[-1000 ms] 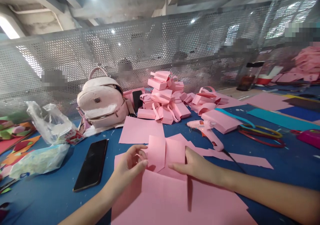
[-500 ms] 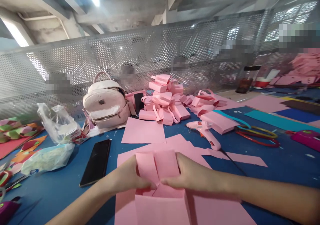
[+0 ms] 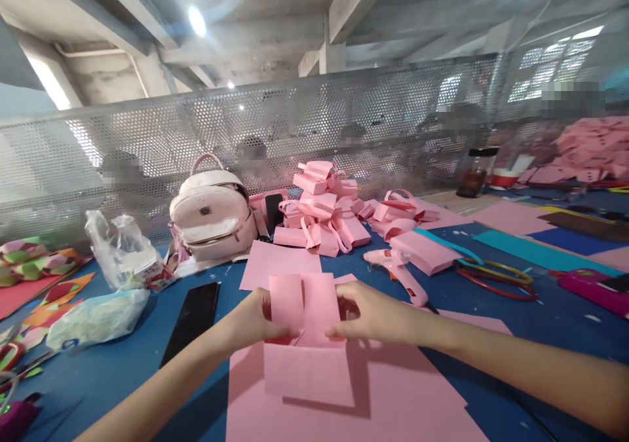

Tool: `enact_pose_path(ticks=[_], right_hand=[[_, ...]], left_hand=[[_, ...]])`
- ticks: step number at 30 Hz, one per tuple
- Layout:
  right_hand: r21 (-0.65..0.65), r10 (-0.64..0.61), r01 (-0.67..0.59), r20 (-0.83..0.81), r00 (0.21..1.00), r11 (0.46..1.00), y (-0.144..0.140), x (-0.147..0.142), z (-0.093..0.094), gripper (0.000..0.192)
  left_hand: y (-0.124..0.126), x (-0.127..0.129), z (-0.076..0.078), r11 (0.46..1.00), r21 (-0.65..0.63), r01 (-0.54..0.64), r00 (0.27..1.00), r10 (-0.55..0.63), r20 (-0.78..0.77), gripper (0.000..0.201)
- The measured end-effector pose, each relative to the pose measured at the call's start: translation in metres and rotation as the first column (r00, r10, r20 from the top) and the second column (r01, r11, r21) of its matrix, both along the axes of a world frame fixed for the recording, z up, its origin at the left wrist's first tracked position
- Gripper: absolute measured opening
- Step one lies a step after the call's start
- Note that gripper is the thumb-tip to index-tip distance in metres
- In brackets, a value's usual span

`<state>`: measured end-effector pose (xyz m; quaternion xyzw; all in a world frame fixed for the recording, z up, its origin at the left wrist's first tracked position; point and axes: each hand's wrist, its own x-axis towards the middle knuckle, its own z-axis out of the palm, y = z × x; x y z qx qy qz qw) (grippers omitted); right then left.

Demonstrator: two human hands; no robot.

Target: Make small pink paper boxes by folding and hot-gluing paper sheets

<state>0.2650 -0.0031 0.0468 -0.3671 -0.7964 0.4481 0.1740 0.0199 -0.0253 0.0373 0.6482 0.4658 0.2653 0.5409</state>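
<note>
Up close, the left hand [image 3: 255, 316] and the right hand [image 3: 373, 311] are pinching a folded pink paper piece [image 3: 307, 337] between them, thumbs pressing on its two upright flaps while the fingers are curling behind. It is being held just above a large pink sheet [image 3: 393, 396] that is lying flat on the blue table [image 3: 540, 324], directly in front of the person.

Just left of the left forearm, a black smartphone [image 3: 192, 317] is lying face up. Further left, a clear plastic bag [image 3: 115, 249] and a whitish wrapped packet [image 3: 95, 317] are sitting near colourful paper scraps [image 3: 34, 268] at the table's edge. Behind the hands, another pink sheet [image 3: 278, 265] is lying flat, and beyond it a pale pink backpack [image 3: 211, 216] is standing against the perforated metal screen [image 3: 147, 147]. A heap of finished pink paper bags [image 3: 322, 209] is piling up beside the backpack. To the right, a pink glue gun [image 3: 397, 272] is resting on its side near a flat pink paper bag [image 3: 425, 251], with coloured hoops [image 3: 496, 278] and a teal sheet [image 3: 535, 252] lying well beyond.
</note>
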Motion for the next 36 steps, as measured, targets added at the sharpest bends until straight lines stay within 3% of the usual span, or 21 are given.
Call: enact_pose_path(ticks=[6,9,11,13,14,15,17,19,20,21,23,26,28,31,34,36], right_hand=[[-0.113,0.011,-0.009,0.017,1.000,0.994,-0.007,-0.009,0.004,0.008],[-0.128,-0.025,0.022,-0.024,0.999,0.992,-0.011,-0.011,0.002,0.022],[-0.127,-0.107,0.094,-0.095,0.990,0.987,-0.011,-0.010,-0.004,0.031],[-0.167,-0.222,0.195,-0.164,0.961,0.967,-0.010,-0.008,-0.013,0.026],[-0.204,-0.271,0.233,-0.186,0.944,0.951,-0.010,-0.007,-0.018,0.017],[-0.244,-0.304,0.252,-0.203,0.931,0.936,-0.010,-0.007,-0.022,0.009],[-0.298,-0.320,0.248,-0.221,0.921,0.922,-0.011,-0.008,-0.031,0.013],[-0.307,-0.307,0.229,-0.235,0.922,0.924,-0.014,-0.012,-0.037,0.016],[-0.306,-0.294,0.214,-0.247,0.923,0.928,-0.015,-0.014,-0.040,0.012],[-0.303,-0.279,0.195,-0.263,0.924,0.933,-0.017,-0.015,-0.042,0.010],[-0.312,-0.239,0.142,-0.299,0.924,0.939,-0.022,-0.015,-0.044,0.038],[-0.302,-0.171,0.067,-0.332,0.928,0.951,-0.027,-0.004,-0.044,0.080],[-0.204,-0.116,0.054,-0.307,0.945,0.977,-0.026,0.007,-0.042,0.083],[-0.020,-0.132,0.131,-0.237,0.963,0.991,-0.015,0.019,-0.043,0.066],[0.051,-0.171,0.191,-0.266,0.949,0.980,0.000,0.019,-0.051,0.064],[0.062,-0.173,0.201,-0.306,0.936,0.978,0.009,0.014,-0.054,0.071]], left_hand=[[0.003,0.015,-0.001,0.997,0.055,0.053,0.998,-0.051,-0.041,0.016],[0.010,0.014,0.001,0.992,0.114,0.055,0.998,-0.051,-0.036,0.021],[0.010,0.013,0.005,0.979,0.202,-0.023,1.000,0.024,-0.002,0.035],[0.001,0.013,0.009,0.922,0.360,-0.144,0.989,0.150,0.012,0.043],[-0.007,0.015,0.010,0.873,0.449,-0.193,0.978,0.208,0.016,0.043],[-0.016,0.018,0.009,0.753,0.639,-0.155,0.961,0.264,-0.078,0.040],[-0.036,0.028,0.005,0.502,0.850,0.163,0.909,0.257,-0.326,0.045],[-0.051,0.037,-0.003,0.262,0.860,0.438,0.821,0.273,-0.501,0.054],[-0.055,0.040,-0.008,0.191,0.841,0.507,0.777,0.321,-0.542,0.050],[-0.056,0.042,-0.012,0.161,0.822,0.547,0.731,0.387,-0.562,0.037],[-0.051,0.039,-0.018,0.174,0.781,0.600,0.634,0.493,-0.596,0.020],[-0.036,0.025,-0.020,0.241,0.758,0.605,0.569,0.535,-0.624,0.022],[-0.028,0.017,-0.020,0.283,0.767,0.576,0.564,0.541,-0.624,0.021],[-0.022,0.015,-0.019,0.317,0.780,0.540,0.555,0.562,-0.613,0.009],[-0.014,0.020,-0.023,0.330,0.791,0.515,0.536,0.597,-0.597,0.023],[-0.007,0.023,-0.027,0.320,0.797,0.512,0.529,0.615,-0.586,0.017]])
